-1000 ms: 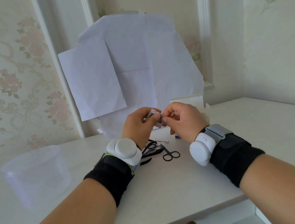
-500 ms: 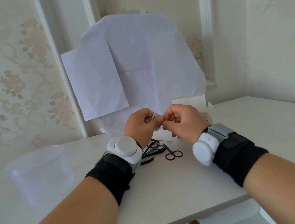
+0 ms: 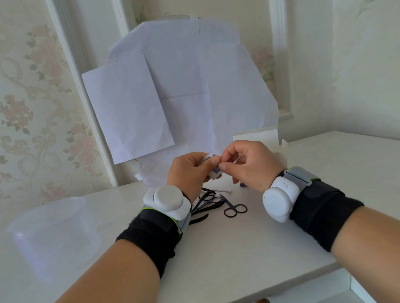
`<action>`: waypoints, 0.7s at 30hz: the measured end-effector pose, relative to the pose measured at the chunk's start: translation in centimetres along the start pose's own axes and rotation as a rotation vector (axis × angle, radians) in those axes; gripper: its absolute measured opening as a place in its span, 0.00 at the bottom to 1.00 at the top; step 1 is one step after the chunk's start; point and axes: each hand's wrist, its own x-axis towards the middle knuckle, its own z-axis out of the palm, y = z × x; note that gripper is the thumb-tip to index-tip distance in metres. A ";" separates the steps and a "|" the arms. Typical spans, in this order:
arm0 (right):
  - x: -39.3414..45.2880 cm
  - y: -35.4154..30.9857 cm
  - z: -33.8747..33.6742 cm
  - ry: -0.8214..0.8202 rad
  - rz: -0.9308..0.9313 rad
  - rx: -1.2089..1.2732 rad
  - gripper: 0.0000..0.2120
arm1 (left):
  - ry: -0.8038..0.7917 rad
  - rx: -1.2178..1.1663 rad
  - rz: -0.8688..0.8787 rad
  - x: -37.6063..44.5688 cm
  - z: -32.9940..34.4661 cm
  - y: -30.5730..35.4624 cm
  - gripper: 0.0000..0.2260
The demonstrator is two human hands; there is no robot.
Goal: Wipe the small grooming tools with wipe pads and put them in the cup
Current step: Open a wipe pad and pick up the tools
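Hands meet above the white tabletop [image 3: 226, 257], both working on one small wipe-pad packet [image 3: 213, 164], white with blue print. The left hand [image 3: 188, 173] has its fingers curled round the packet's left end, thumb pressed on top. The right hand [image 3: 245, 164] pinches the packet's right edge between thumb and forefinger, its other fingers curled loosely underneath. Both wrists wear white sensor pods on black straps.

Directly below the left hand, partly hidden by its wrist, lies a cluster of black grooming tools [image 3: 208, 203]; the small black scissors [image 3: 233, 208] lie just right of them, between the two wrists, finger loops toward the person. A clear plastic cup [image 3: 55, 237] stands well to the left of the left hand. Behind the right hand stands an open white box [image 3: 255, 135]. Beyond both hands, sheets of white paper [image 3: 177, 93] cover an upright round shape.
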 end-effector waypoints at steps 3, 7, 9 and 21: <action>-0.1 0.0 0.1 -0.026 0.046 0.050 0.06 | 0.000 0.002 0.008 0.0 0.0 -0.1 0.08; 0.0 0.1 0.1 -0.045 0.087 0.079 0.07 | 0.002 0.001 0.022 0.0 0.2 -0.1 0.09; 0.0 0.1 0.1 -0.047 0.084 0.060 0.07 | 0.009 0.012 0.019 0.0 0.3 -0.1 0.10; 0.2 0.3 0.1 0.051 0.019 0.111 0.05 | 0.015 0.014 -0.040 0.2 0.3 -0.2 0.10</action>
